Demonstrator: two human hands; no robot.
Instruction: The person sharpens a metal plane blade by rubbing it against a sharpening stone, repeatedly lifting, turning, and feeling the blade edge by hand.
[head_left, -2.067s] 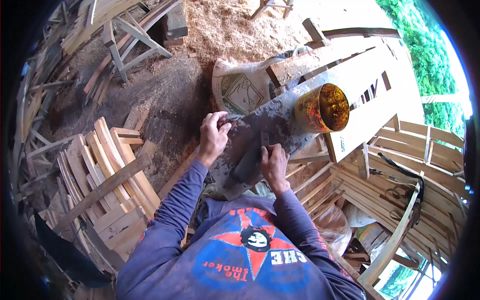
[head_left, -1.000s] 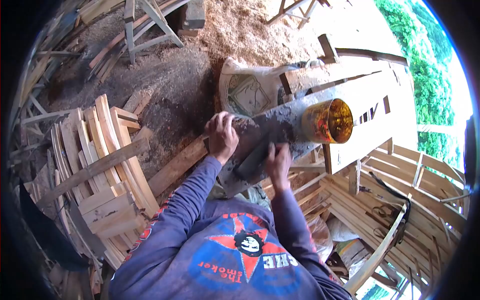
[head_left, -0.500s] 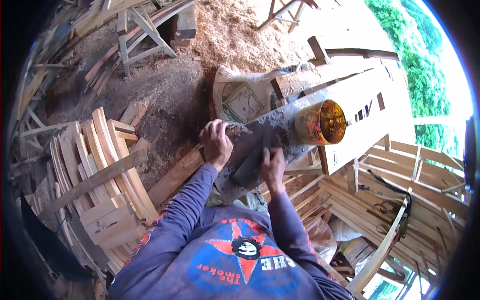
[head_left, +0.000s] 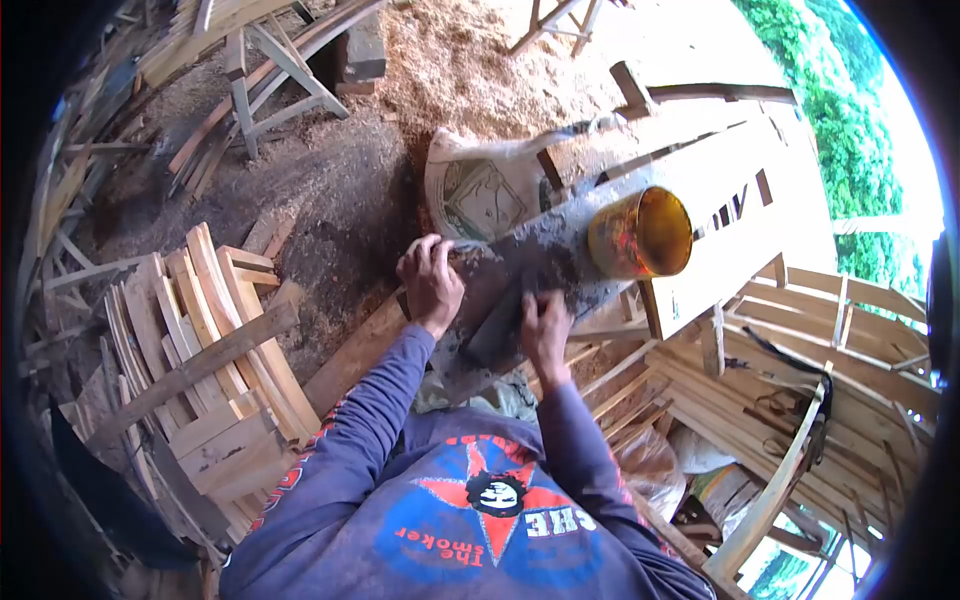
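Close in front of my body lies a dark, stained board (head_left: 570, 235), its surface worn and patchy. My left hand (head_left: 433, 285) has its fingers bent over the board's left edge. On top, my right hand (head_left: 546, 330) is closed in a pinch on a dark flat piece (head_left: 497, 332); its exact kind does not show, and the fingertips are slightly blurred. A yellow-orange can (head_left: 640, 235), smeared with red and brown, stands open-topped on the board, beyond my right hand.
Wooden strips (head_left: 215, 330) are stacked at the left. A printed sack (head_left: 480, 190) lies behind the board. A pale panel (head_left: 740, 215) extends right, above a slatted wooden frame (head_left: 700, 410). Sawdust (head_left: 460, 70) covers the ground; a trestle (head_left: 285, 85) stands at upper left.
The view has shifted slightly. My right hand has made only a small movement on the board with the dark piece. My left hand stays at the board's edge.
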